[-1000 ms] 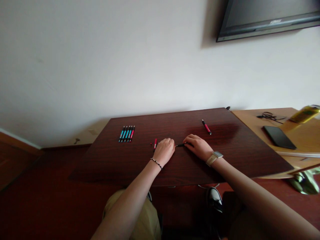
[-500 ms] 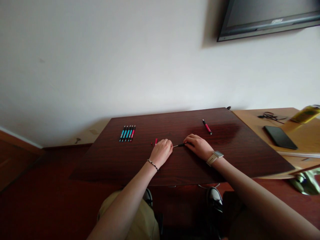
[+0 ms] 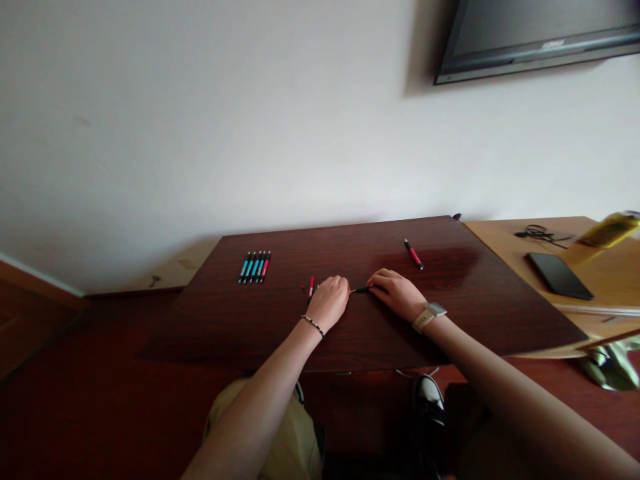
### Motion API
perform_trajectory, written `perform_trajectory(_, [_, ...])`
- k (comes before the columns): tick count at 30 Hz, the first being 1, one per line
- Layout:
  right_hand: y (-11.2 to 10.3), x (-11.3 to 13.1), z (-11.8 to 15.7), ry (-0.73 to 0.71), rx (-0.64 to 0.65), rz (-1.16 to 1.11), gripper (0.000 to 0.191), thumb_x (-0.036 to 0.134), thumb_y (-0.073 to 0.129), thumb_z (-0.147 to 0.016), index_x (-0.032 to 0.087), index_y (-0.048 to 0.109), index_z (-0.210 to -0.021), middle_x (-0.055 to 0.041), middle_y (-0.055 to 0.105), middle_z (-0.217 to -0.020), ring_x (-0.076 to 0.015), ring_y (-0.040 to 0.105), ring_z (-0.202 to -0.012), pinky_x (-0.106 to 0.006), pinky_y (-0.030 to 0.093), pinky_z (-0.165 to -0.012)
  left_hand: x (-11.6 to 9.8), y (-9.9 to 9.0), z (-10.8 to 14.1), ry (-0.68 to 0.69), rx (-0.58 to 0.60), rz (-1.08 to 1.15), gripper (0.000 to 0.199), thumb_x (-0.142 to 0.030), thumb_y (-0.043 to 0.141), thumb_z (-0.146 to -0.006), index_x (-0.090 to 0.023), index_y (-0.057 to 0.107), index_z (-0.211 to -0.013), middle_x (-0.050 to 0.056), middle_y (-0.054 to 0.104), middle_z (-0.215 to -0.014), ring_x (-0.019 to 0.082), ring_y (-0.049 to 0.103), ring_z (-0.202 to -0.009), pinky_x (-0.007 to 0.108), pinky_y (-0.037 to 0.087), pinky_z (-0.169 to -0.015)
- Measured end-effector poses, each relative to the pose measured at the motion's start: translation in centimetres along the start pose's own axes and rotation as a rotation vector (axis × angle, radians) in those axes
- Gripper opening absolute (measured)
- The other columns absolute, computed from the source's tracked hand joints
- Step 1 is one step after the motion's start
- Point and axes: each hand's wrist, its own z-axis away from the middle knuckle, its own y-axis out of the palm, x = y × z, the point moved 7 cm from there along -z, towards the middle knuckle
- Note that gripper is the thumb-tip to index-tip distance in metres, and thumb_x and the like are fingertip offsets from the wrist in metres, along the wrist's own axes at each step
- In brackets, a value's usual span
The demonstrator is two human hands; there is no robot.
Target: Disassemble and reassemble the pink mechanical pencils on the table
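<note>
My left hand (image 3: 330, 299) is closed over the dark wood table (image 3: 370, 340), its fingertips pinching a thin pen refill whose slim end (image 3: 353, 291) shows beside them. My right hand (image 3: 396, 292), with a watch at the wrist, grips a black pen part (image 3: 362, 290) from the other side. Refill and black part lie in one line between the hands; how deep they fit together I cannot tell. Just left of my left hand lie a red pen barrel (image 3: 311, 287) and a tiny red piece (image 3: 303, 288). Some small dark parts there are partly hidden by the hand.
Several blue pens (image 3: 249, 268) and a red pen (image 3: 266, 268) stand in a neat row at the left. Another red pen (image 3: 414, 255) lies at the back right. A phone (image 3: 560, 275), black cable (image 3: 543, 233) and yellow can (image 3: 611, 230) are on the adjoining lighter table.
My left hand has moved slightly right, towards my right hand, so less of the refill shows and more of the red barrel is uncovered. My right hand has stayed nearly still.
</note>
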Motion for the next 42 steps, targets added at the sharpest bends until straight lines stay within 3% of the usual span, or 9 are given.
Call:
perform_trajectory(7, [0.0,0.0,-0.1,-0.006,0.002,-0.006,0.015,0.022,0.059,-0.100,0.024,0.074,-0.104,-0.0080,0.070,-0.108,-0.0242,0.065,-0.101,-0.039,0.054,-0.094,0.4,0.0,0.8,0.000,-0.008,-0.011,0.019,-0.015,0.044,-0.106,-0.017,0.059,-0.095,0.009,0.066,-0.098,0.024,0.064,-0.097,0.037,0.053,-0.090])
perform_trajectory(17, [-0.1,0.0,0.0,-0.008,-0.002,-0.002,0.015,0.022,0.060,-0.100,0.025,0.074,-0.104,-0.0074,0.070,-0.108,-0.0239,0.066,-0.101,-0.038,0.054,-0.093,-0.3,0.4,-0.2,0.019,-0.005,-0.059,0.017,-0.014,0.045,-0.104,-0.017,0.059,-0.096,0.011,0.066,-0.099,0.025,0.062,-0.097,0.040,0.054,-0.091])
perform_trajectory(29, [0.1,0.1,0.0,-0.020,-0.002,0.006,0.016,0.020,0.059,-0.100,0.025,0.074,-0.105,-0.0068,0.070,-0.108,-0.0236,0.065,-0.101,-0.037,0.054,-0.093,0.1,0.0,0.7,0.021,0.002,-0.022,0.017,-0.015,0.045,-0.105,-0.018,0.060,-0.096,0.009,0.065,-0.098,0.024,0.062,-0.099,0.039,0.053,-0.093])
perform_trajectory(42, [-0.1,0.4,0.0,-0.028,0.001,-0.004,0.015,0.019,0.059,-0.100,0.024,0.073,-0.104,-0.0073,0.070,-0.108,-0.0240,0.065,-0.101,-0.038,0.053,-0.093,-0.2,0.1,0.0,0.031,-0.005,-0.031,0.016,-0.015,0.047,-0.105,-0.017,0.060,-0.096,0.011,0.065,-0.100,0.026,0.062,-0.098,0.040,0.052,-0.092])
